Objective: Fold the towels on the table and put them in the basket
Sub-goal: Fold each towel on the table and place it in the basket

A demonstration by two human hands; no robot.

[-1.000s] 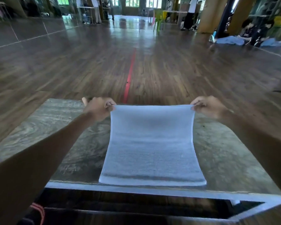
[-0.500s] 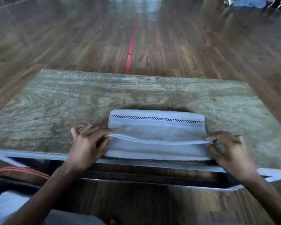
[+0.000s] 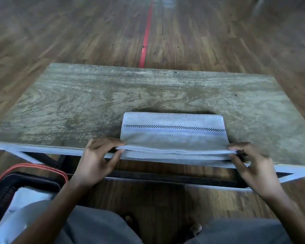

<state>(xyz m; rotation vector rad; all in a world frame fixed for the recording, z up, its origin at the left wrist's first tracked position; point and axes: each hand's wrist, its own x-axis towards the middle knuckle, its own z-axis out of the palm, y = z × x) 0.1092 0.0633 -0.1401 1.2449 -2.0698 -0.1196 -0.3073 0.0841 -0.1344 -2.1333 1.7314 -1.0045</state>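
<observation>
At the near edge of the table [image 3: 95, 103], right of centre, the pale grey towel [image 3: 173, 136] lies part-folded, checkered band up. L hand [image 3: 97, 159] pinches the left end of the raised top layer btw thumb and fingers; R hand [image 3: 250, 161] pinches the right end the same way. The layer is stretched taut btw them, just off the layers below.

Risks, as I judge them:
- Towel's near edge sits right at the table lip, maybe slightly over it. A pull toward the body could drag the whole stack off into the lap.
- Uneven pull (one hand ahead of the other) would skew the fold, so corners won't meet.
- If one pinch slips, the layer sags and creases, and the fold needs redoing.
- Lower layers aren't pinned by anything, so they may slide w/ the top one.

Edges and room: far half of the table is bare wood, as is the left side, so there's plenty of space to push the fold away from the lip. Less room on the right, where the towel's end is nearer that side. The black basket [image 3: 25, 178] w/ orange handle sits low at left on the floor [image 3: 218, 41], beside the left knee and under table level, w/ white cloth [image 3: 30, 196] in it, prob. a folded towel. The path table-to-basket looks open past the L arm.
</observation>
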